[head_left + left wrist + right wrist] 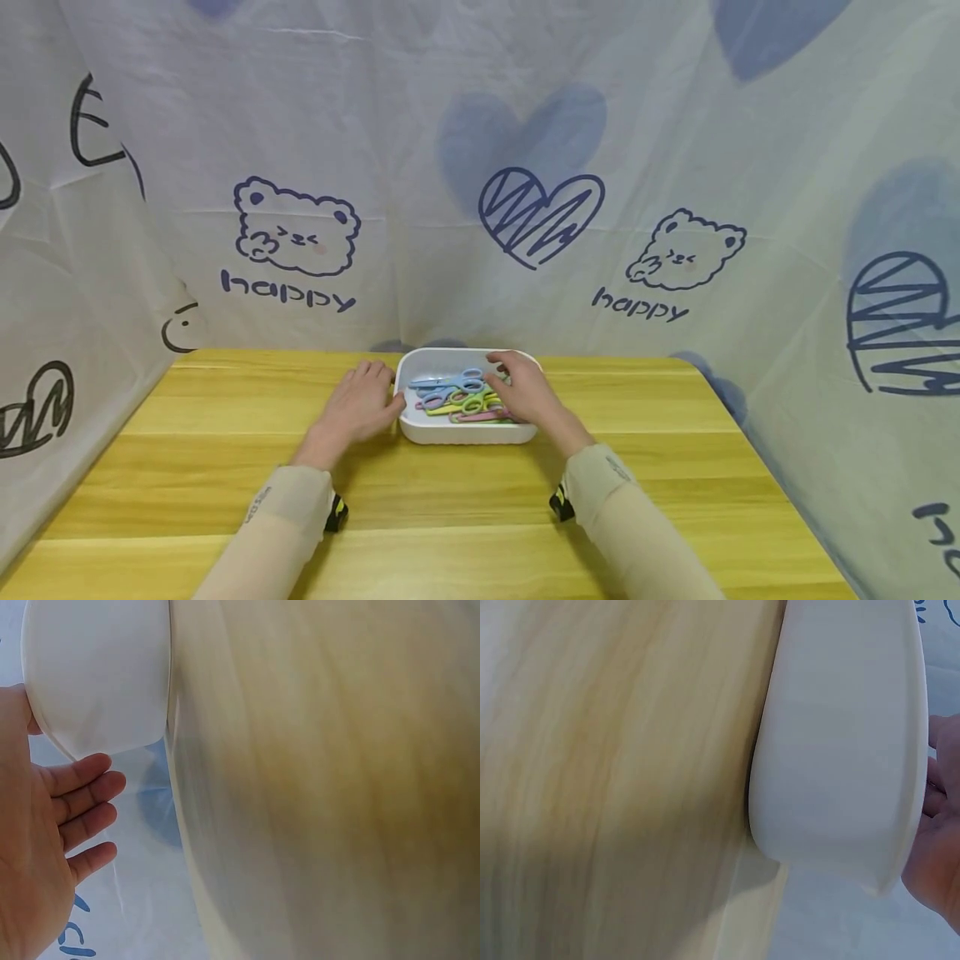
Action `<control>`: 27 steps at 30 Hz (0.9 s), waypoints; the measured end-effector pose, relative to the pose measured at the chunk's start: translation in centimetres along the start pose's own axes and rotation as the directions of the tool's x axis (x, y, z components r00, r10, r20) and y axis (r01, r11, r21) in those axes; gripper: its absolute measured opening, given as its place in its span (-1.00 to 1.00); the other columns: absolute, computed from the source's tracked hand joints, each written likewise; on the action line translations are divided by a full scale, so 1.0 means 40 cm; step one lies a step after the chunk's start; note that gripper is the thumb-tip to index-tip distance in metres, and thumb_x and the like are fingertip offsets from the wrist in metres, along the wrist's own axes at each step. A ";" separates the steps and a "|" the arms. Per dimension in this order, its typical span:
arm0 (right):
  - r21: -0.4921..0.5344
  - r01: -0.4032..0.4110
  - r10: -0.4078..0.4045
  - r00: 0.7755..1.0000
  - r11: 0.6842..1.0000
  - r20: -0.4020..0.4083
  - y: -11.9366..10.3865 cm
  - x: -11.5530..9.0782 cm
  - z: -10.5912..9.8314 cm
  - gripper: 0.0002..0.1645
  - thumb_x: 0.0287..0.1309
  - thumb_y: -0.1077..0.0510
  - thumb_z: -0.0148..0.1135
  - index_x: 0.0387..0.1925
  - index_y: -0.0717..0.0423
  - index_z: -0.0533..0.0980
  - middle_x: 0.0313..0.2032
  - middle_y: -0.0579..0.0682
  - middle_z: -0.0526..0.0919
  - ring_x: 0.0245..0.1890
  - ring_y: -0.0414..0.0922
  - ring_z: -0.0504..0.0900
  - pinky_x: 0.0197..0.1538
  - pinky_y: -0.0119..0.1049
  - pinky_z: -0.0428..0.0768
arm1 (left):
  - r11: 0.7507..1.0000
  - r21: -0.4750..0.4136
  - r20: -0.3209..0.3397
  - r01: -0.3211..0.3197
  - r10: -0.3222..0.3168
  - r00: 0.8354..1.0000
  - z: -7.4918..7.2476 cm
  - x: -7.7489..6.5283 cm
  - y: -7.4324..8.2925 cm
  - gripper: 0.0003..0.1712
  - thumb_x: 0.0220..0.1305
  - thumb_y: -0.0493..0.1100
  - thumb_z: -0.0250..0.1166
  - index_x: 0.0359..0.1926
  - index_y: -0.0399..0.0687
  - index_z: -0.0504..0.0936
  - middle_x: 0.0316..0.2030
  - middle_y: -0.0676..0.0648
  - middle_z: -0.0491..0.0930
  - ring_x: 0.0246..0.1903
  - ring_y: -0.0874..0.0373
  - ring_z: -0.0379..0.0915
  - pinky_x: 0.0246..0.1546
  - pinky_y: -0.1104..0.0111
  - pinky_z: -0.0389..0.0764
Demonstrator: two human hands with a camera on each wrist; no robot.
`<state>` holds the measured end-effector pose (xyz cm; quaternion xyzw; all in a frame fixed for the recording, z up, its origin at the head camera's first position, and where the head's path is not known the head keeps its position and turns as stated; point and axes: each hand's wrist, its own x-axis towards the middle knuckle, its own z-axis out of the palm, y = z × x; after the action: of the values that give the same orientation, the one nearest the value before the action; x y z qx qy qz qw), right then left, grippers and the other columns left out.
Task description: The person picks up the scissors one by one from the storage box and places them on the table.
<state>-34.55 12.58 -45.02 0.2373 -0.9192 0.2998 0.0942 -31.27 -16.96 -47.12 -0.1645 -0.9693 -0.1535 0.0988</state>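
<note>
A white plastic bin (465, 434) stands at the far side of the table, with several pairs of scissors in it, among them blue scissors (471, 381) and yellow-green scissors (472, 406). At the bin's left end is my left hand (360, 406), thumb at the rim. In the left wrist view its fingers (90, 802) are nearly straight and spread beside the bin wall. My right hand (522, 390) reaches over the bin's right side, fingers loosely bent above the scissors. From the right wrist, the bin wall (840, 742) hides most of the fingertips.
The wood-grain table (450, 517) ends just behind the bin. A white cloth (420, 208) printed with hearts and bears hangs along the back and both sides.
</note>
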 end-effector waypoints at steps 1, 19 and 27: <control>0.010 0.004 -0.004 1.000 1.000 -0.005 0.000 0.002 0.002 -0.53 0.39 0.14 0.29 0.24 0.27 0.56 0.15 0.19 0.68 0.06 0.11 0.69 0.18 0.01 0.59 | 1.000 -0.001 0.004 0.001 -0.001 1.000 0.000 0.000 0.000 -0.59 0.44 0.03 0.17 -0.01 -0.27 0.56 -0.03 -0.21 0.53 -0.04 -0.11 0.33 0.03 0.04 0.43; 0.106 -0.060 0.048 0.993 0.993 0.111 0.021 0.040 0.036 -0.57 0.43 0.20 0.22 0.23 0.31 0.56 0.19 0.22 0.65 0.19 0.15 0.62 0.31 0.04 0.50 | 0.999 0.030 0.022 -0.041 0.041 0.999 0.003 0.007 -0.008 -0.58 0.44 0.03 0.14 -0.03 -0.28 0.54 -0.05 -0.20 0.52 -0.01 -0.13 0.35 0.07 0.03 0.41; 0.109 -0.056 0.040 0.989 0.992 0.141 0.027 0.050 0.047 -0.63 0.42 0.27 0.21 0.18 0.31 0.60 0.16 0.20 0.68 0.24 0.12 0.59 0.36 0.02 0.46 | 0.999 0.018 0.024 -0.047 0.047 0.999 0.004 0.007 -0.007 -0.62 0.44 0.01 0.15 -0.05 -0.27 0.52 -0.11 -0.16 0.49 -0.05 -0.10 0.32 0.01 0.07 0.38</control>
<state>-36.87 11.47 -46.45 0.2402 -0.9106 0.3362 0.0095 -31.63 -17.08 -47.27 -0.1881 -0.9677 -0.1400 0.0924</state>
